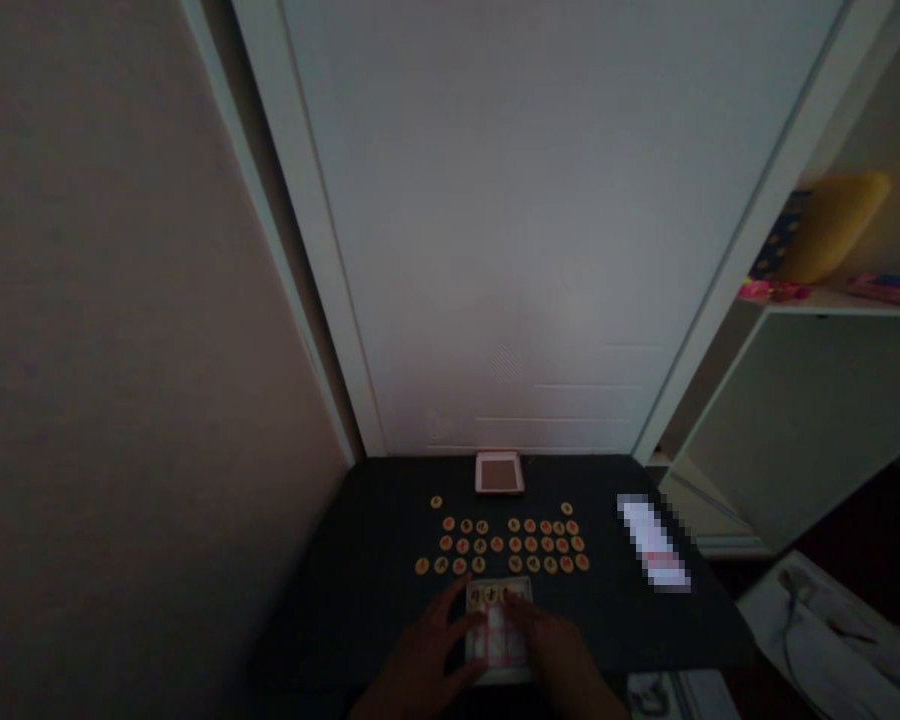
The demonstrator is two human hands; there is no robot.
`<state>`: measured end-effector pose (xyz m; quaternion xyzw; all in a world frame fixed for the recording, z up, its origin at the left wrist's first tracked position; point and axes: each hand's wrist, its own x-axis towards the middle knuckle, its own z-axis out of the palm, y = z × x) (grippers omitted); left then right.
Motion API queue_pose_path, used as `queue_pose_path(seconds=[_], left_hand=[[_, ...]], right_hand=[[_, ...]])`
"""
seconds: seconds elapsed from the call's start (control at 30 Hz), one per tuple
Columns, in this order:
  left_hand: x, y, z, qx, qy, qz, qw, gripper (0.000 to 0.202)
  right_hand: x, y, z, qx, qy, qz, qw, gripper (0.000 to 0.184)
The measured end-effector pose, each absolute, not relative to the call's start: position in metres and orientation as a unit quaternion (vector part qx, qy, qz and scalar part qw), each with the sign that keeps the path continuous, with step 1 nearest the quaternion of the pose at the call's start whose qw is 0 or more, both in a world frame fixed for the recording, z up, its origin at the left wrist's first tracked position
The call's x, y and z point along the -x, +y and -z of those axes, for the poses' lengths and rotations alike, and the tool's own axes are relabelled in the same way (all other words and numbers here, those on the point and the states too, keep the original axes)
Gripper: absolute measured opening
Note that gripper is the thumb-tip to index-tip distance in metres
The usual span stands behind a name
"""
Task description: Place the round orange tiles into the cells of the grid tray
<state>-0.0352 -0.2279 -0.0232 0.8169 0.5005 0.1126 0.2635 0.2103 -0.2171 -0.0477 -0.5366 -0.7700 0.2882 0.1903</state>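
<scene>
A shallow open box [495,657] with a pink-lined pattern inside lies near the table's front edge. Along its far end sits a short row of Chinese chess pieces [490,595]. My left hand [427,655] is at the box's left side, its fingers spread and reaching over the rim. From the right, my right hand [551,640] reaches into the box, fingers together at the rightmost piece of that row [505,593]; its fingertips partly cover the piece. Beyond the box, several round pieces with red or black characters [497,545] lie in loose rows.
On the dark table [360,610], a pinkish box lid or tray [499,474] rests at the back against a white panel [510,250]. A bright, pixelated phone-like shape [653,543] lies at the right. Shelving [832,315] stands further right; a wall [157,350] borders the left.
</scene>
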Motion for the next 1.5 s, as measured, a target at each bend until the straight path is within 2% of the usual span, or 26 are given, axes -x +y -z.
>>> queue_pose_path(seconds=[0.17, 0.3, 0.57, 0.77, 1.0, 1.3, 1.5], left_hand=[[0.036, -0.227, 0.029, -0.821, 0.499, -0.127, 0.245, 0.050], [0.038, -0.224, 0.025, -0.818, 0.504, -0.143, 0.239, 0.052], [0.069, -0.204, 0.037, -0.795, 0.537, -0.190, 0.209, 0.043], [0.083, -0.185, 0.038, -0.798, 0.517, -0.247, 0.185, 0.029], [0.072, -0.159, 0.015, -0.813, 0.496, -0.254, 0.167, 0.021], [0.059, -0.111, 0.015, -0.840, 0.473, -0.230, 0.133, 0.020], [0.051, -0.094, 0.012, -0.846, 0.470, -0.217, 0.129, 0.017]], right_hand=[[-0.207, -0.219, 0.035, 0.522, -0.797, -0.274, 0.135, 0.065], [-0.209, -0.218, 0.029, 0.516, -0.792, -0.278, 0.172, 0.062], [-0.231, -0.210, 0.038, 0.531, -0.757, -0.283, 0.254, 0.043], [-0.238, -0.210, 0.044, 0.526, -0.751, -0.272, 0.293, 0.036], [-0.237, -0.211, 0.041, 0.518, -0.751, -0.273, 0.304, 0.033], [-0.242, -0.215, 0.033, 0.524, -0.750, -0.263, 0.305, 0.032], [-0.249, -0.213, 0.046, 0.548, -0.742, -0.253, 0.292, 0.032]])
